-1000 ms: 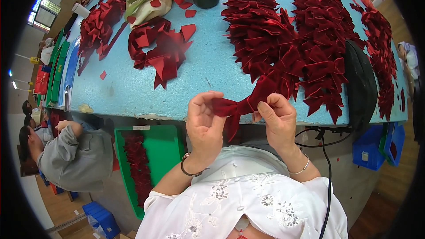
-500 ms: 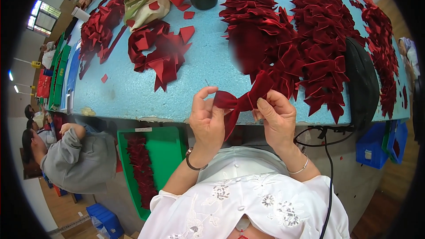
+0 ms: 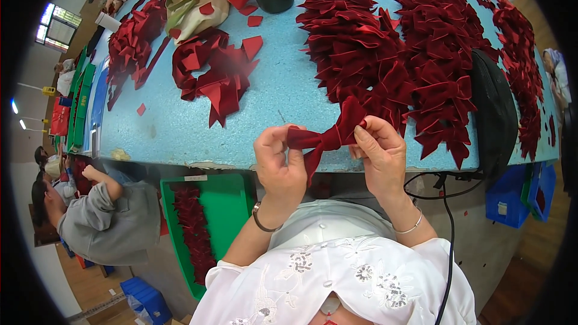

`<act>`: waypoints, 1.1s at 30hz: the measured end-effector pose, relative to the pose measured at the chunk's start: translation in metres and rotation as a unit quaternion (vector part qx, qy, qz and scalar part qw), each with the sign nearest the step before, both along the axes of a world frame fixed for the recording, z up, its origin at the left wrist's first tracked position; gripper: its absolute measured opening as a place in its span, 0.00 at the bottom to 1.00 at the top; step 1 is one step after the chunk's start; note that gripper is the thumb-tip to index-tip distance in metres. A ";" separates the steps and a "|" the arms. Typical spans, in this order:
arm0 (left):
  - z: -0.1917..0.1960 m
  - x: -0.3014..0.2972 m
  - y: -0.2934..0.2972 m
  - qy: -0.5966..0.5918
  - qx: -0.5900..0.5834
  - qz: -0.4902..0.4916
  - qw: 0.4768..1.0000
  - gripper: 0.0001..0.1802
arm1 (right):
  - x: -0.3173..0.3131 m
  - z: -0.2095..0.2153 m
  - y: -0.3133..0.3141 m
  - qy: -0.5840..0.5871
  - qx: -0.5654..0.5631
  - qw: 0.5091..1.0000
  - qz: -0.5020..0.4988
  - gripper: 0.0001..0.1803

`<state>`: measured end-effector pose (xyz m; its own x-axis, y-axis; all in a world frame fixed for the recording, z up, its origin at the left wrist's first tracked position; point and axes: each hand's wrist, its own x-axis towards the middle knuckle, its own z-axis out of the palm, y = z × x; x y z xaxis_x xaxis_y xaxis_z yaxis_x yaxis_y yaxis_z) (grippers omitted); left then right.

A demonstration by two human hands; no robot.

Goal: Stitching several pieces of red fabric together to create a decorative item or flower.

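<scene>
We pinch a dark red bow (image 3: 331, 140) with the fingers (image 3: 368, 139) of our left hand (image 3: 282, 165) and right hand (image 3: 385, 159), near the tabletop (image 3: 186, 135) edge and piled bows (image 3: 352, 42).

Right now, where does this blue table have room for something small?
Bare tabletop lies between the loose red cloth and the big bow pile, and from that cloth to the near edge. The right side is crowded: more bow piles and a black bag. Left hand and right hand hold a bow by this edge.
</scene>
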<state>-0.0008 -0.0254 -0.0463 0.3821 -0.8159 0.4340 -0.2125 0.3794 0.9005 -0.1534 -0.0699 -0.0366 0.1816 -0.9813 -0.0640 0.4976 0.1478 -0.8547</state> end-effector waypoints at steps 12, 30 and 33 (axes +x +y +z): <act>0.041 0.021 0.007 0.323 0.251 -0.199 0.890 0.21 | -0.007 0.000 0.000 0.061 -0.060 0.996 0.019 0.08; 0.044 0.024 0.007 0.457 0.338 -0.226 0.791 0.13 | -0.005 0.006 -0.004 0.048 -0.025 0.998 0.036 0.09; 0.041 0.025 0.010 0.422 0.314 -0.260 0.810 0.14 | -0.007 0.004 -0.005 0.027 -0.015 0.999 0.039 0.09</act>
